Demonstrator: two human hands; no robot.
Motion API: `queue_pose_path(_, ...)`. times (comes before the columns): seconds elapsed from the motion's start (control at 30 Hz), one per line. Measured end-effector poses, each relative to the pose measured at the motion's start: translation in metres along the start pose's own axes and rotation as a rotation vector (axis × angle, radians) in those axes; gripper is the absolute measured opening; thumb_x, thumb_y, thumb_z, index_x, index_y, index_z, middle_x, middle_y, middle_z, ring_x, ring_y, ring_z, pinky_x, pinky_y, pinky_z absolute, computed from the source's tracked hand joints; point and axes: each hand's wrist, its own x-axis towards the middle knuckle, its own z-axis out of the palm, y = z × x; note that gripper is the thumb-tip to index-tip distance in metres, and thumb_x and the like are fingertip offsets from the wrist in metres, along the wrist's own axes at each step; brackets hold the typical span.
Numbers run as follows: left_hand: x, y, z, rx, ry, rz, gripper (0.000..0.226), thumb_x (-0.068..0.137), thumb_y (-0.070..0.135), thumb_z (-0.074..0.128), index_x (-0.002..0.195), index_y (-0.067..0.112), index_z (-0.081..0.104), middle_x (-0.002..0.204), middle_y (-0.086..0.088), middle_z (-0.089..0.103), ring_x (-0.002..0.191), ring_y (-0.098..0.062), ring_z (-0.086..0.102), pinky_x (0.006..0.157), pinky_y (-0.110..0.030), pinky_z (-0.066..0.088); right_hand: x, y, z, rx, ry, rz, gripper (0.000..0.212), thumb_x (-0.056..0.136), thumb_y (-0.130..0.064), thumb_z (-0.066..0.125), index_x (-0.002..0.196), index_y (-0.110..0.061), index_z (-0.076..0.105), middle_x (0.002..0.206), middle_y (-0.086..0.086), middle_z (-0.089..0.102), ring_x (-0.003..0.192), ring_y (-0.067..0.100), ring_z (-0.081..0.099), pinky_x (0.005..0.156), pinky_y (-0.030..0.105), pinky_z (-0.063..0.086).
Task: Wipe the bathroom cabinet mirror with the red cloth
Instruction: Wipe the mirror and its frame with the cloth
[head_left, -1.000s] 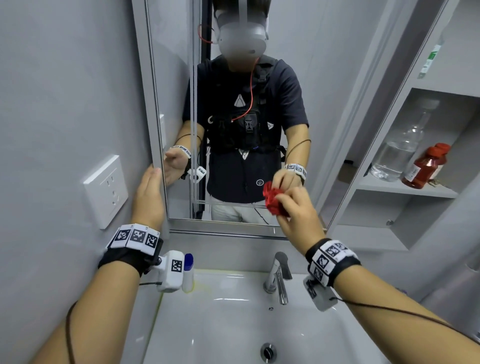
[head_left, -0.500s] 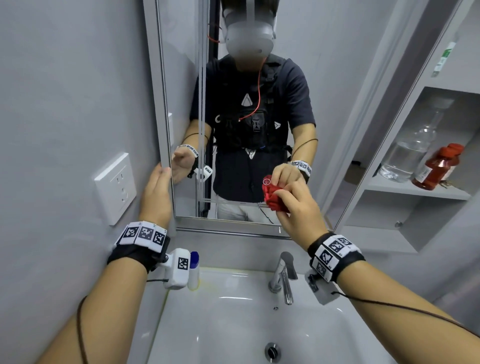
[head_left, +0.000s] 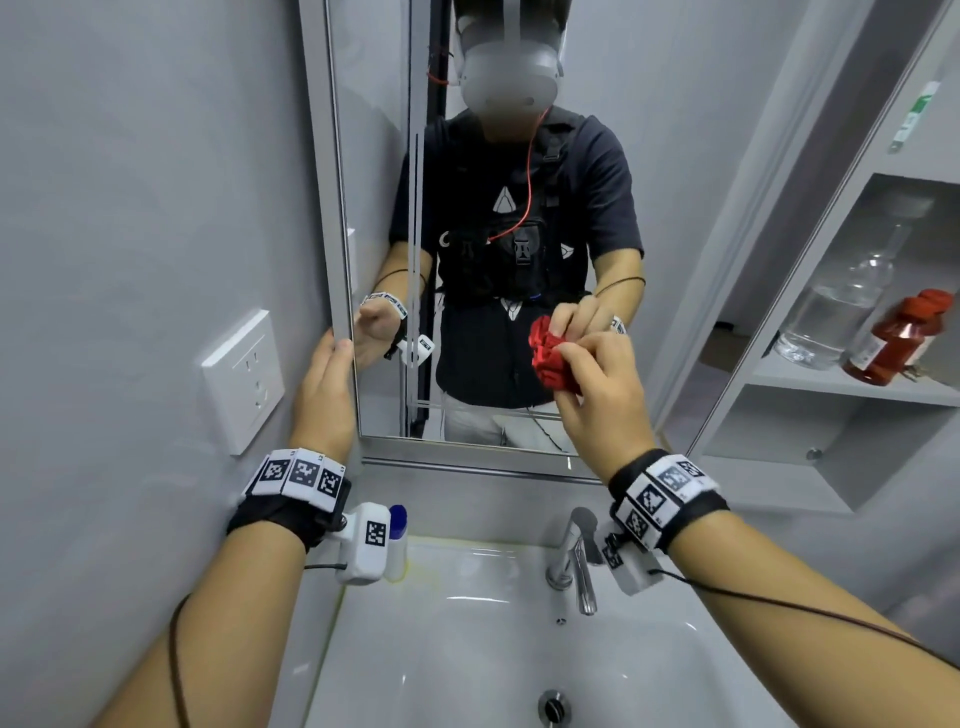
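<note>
The cabinet mirror (head_left: 675, 156) hangs above the basin and reflects a person in a dark shirt. My right hand (head_left: 602, 395) grips a bunched red cloth (head_left: 549, 357) and holds it against the lower part of the glass. My left hand (head_left: 324, 395) rests with straight fingers on the mirror's left edge, beside the wall.
A white wall socket (head_left: 241, 382) sits left of the mirror. Open shelves on the right hold a clear bottle (head_left: 836, 306) and a red bottle (head_left: 901, 338). Below are the white basin (head_left: 467, 649), a chrome tap (head_left: 574, 558) and a small blue-capped bottle (head_left: 397, 540).
My right hand has carried the red cloth upward along the glass. My left hand stays on the mirror's left edge. The view has tilted up slightly.
</note>
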Motion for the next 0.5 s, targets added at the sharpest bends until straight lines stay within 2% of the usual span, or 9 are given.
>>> queue_pose_path(0.07,0.0,0.001,0.0,0.001,0.012,-0.009,0.052,0.11,0.04,0.042,0.159,0.022,0.041,0.157,0.013,0.047,0.131,0.011,0.041,0.107,-0.011,0.025,-0.012,-0.003,0.006,-0.003,-0.104,-0.058,0.012,0.091,-0.002,0.071,0.103,-0.004,0.068,0.097,0.005,0.05,0.089,0.025,0.045,0.08,0.04,0.048)
queue_pose_path(0.13,0.0,0.001,0.0,-0.003,0.013,0.001,0.052,0.11,0.04,0.042,0.159,0.022,0.041,0.154,0.018,0.049,0.127,0.015,0.043,0.104,-0.007,0.025,-0.03,-0.005,0.007,-0.024,-0.219,-0.101,0.013,0.086,0.004,0.073,0.098,0.0,0.069,0.092,0.01,0.053,0.084,0.027,0.044,0.071,0.048,0.048)
queue_pose_path(0.2,0.0,0.001,0.001,-0.008,0.014,0.003,0.051,0.111,0.04,0.042,0.159,0.022,0.041,0.152,0.019,0.049,0.126,0.015,0.043,0.102,-0.005,0.026,-0.027,-0.004,0.006,-0.014,-0.211,-0.115,0.01,0.089,0.0,0.071,0.099,0.0,0.07,0.092,0.01,0.053,0.084,0.027,0.045,0.07,0.046,0.048)
queue_pose_path(0.27,0.001,0.0,0.001,-0.012,0.023,-0.001,0.052,0.111,0.039,0.042,0.16,0.021,0.04,0.154,0.014,0.046,0.132,0.006,0.038,0.107,-0.014,0.024,-0.01,-0.006,0.003,0.005,-0.088,-0.086,0.012,0.094,-0.006,0.067,0.105,-0.003,0.069,0.098,0.006,0.051,0.088,0.025,0.047,0.075,0.038,0.048)
queue_pose_path(0.33,0.003,-0.001,0.001,-0.014,0.029,-0.001,0.052,0.111,0.039,0.042,0.16,0.021,0.04,0.15,0.015,0.044,0.133,0.005,0.037,0.107,-0.016,0.023,0.004,-0.006,0.004,-0.004,0.007,-0.047,0.018,0.094,-0.007,0.069,0.112,-0.007,0.067,0.104,0.002,0.049,0.094,0.024,0.048,0.081,0.03,0.046)
queue_pose_path(0.4,0.003,-0.002,0.001,-0.019,0.028,-0.001,0.052,0.111,0.038,0.042,0.16,0.02,0.04,0.149,0.015,0.045,0.133,0.005,0.037,0.106,-0.015,0.024,0.001,-0.007,0.009,-0.011,-0.025,-0.055,0.017,0.091,-0.004,0.071,0.108,-0.006,0.068,0.102,0.003,0.05,0.093,0.026,0.048,0.08,0.034,0.046)
queue_pose_path(0.5,0.002,0.0,0.001,-0.024,0.029,-0.001,0.051,0.112,0.038,0.041,0.16,0.021,0.04,0.154,0.012,0.046,0.134,0.004,0.038,0.108,-0.015,0.024,-0.027,-0.014,0.02,-0.037,-0.218,-0.139,0.015,0.083,0.005,0.075,0.094,-0.002,0.069,0.091,0.01,0.054,0.083,0.029,0.047,0.072,0.047,0.046)
